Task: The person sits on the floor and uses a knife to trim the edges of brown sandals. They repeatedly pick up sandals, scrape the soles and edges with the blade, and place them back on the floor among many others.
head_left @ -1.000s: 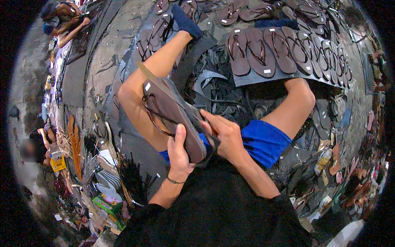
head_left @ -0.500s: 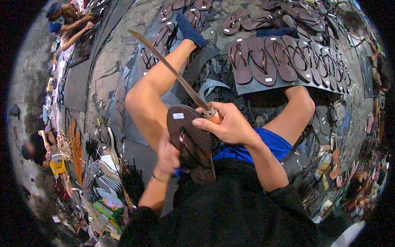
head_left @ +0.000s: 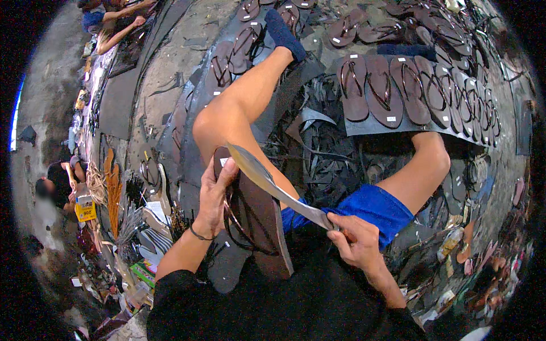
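My left hand (head_left: 211, 199) is closed around the toe end of a dark brown flip-flop (head_left: 259, 219), thumb on top beside a small white label. The flip-flop is tilted over my lap, its dark glossy straps facing up. In my right hand (head_left: 359, 243) is a long curved knife (head_left: 259, 177), gripped at its handle, which the fingers mostly hide. Its blade slants across to the flip-flop's toe, with the tip close to my left thumb. Whether the blade touches the sole edge I cannot tell. A loose dark sole (head_left: 227, 267) lies below the flip-flop.
Labelled flip-flops stand in a row on a dark sheet (head_left: 364, 129) beyond my right knee. Dark scraps (head_left: 324, 162) lie between my legs. Left of me are an orange bundle (head_left: 112, 190) and a yellow box (head_left: 85, 209). Other people sit at the far left.
My right hand has moved down and right, bringing the raised blade down across the flip-flop's toe. My blurred left hand has come up to grip that toe. The view has shifted slightly.
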The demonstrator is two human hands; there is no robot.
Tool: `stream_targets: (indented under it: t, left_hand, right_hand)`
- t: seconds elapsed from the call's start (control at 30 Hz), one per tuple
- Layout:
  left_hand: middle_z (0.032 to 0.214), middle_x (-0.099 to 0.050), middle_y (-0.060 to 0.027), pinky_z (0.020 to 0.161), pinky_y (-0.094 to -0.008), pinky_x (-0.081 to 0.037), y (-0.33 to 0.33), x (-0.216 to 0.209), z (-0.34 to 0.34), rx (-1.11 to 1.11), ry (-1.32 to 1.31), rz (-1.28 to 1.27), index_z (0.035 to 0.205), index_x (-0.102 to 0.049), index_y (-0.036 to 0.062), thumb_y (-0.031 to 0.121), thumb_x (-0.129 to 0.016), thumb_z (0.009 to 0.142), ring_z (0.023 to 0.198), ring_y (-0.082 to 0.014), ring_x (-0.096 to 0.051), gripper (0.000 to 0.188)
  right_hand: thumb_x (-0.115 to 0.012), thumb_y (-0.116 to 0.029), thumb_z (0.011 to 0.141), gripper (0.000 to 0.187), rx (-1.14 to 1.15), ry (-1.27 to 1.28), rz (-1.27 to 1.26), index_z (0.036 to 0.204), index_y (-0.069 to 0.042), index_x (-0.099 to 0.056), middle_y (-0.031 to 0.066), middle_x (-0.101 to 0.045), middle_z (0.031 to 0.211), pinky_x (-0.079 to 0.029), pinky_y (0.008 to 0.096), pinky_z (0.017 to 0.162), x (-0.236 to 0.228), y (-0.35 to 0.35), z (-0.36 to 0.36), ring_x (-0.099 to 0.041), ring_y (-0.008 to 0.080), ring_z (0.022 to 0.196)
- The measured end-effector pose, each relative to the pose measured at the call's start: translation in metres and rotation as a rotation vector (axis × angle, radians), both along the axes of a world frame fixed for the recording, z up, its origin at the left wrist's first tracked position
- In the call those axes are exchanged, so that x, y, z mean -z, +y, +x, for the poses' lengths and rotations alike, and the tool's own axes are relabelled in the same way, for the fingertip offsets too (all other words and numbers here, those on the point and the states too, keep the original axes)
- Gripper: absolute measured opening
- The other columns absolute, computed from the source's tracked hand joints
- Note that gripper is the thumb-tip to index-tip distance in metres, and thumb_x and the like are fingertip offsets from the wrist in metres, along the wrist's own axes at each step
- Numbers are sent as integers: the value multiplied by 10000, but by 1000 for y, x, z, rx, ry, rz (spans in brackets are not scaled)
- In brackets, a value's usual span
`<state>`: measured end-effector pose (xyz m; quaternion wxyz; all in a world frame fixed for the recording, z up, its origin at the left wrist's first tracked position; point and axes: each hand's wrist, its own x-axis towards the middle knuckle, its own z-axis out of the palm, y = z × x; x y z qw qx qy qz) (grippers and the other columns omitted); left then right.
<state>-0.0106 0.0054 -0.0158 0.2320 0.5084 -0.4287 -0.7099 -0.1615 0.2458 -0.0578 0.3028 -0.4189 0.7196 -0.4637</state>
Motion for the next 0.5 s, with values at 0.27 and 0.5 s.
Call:
stream_targets:
  t: [0.27,0.5]
  left_hand:
    - [1053,-599,-52,853,-268,-469,3,2,-11,153,-34,-38,1200,-490,5,155,-614,914,941,-126,-583,346]
    - [1021,-610,-54,856,-292,-465,-1,-4,-25,473,-8,-230,1121,-548,10,238,-675,867,951,-152,-584,364]
  right_hand:
    - [-669,-210,852,268,-82,-98,-63,1053,-32,-670,140,-684,844,-541,344,624,-31,-77,-34,-668,271,697]
    - [-585,-214,922,254,110,-110,-174,1064,-12,-644,131,-681,819,-513,323,634,-1,-119,-33,-646,203,706]
